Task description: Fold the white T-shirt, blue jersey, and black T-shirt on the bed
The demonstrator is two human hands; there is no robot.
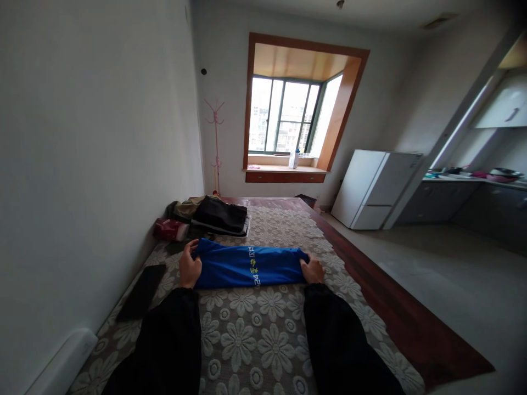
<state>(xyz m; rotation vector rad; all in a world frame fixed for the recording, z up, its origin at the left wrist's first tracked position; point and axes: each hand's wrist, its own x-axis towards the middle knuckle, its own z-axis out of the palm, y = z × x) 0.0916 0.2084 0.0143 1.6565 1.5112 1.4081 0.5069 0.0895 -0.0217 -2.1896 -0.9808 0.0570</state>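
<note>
Two hands work one garment here. Our left hand (pixel 190 269) closes over the left end of a blue shirt (pixel 249 266), fingers curled over the top of the fold and thumb tucked against it. Our right hand (pixel 312 271) pins the other end, knuckles up, fingertips wrapped on the cloth. So each grip is clenched on the shirt, one at each end, which keeps the long band taut and flat.

The shirt lies folded into a narrow strip across the bench (pixel 391 307), on a lace cloth (pixel 255 334) with a flower pattern, straight ahead of us and near the bench's middle. Yellow and white print shows near its centre. Holding both ends at once seems to be what keeps the fold edges lined up, since the fabric looks soft and would likely slump if one end were let go.

Beyond the shirt, against the wall, sits a pile of dark clothes (pixel 220 214), with a red bundle (pixel 169 229) just beside it. A flat dark object (pixel 142 291) lies to our left near the wall; we cannot tell what it is. Farther off are a window (pixel 288 115), a pink coat stand (pixel 216 148) and a white fridge (pixel 373 189).
</note>
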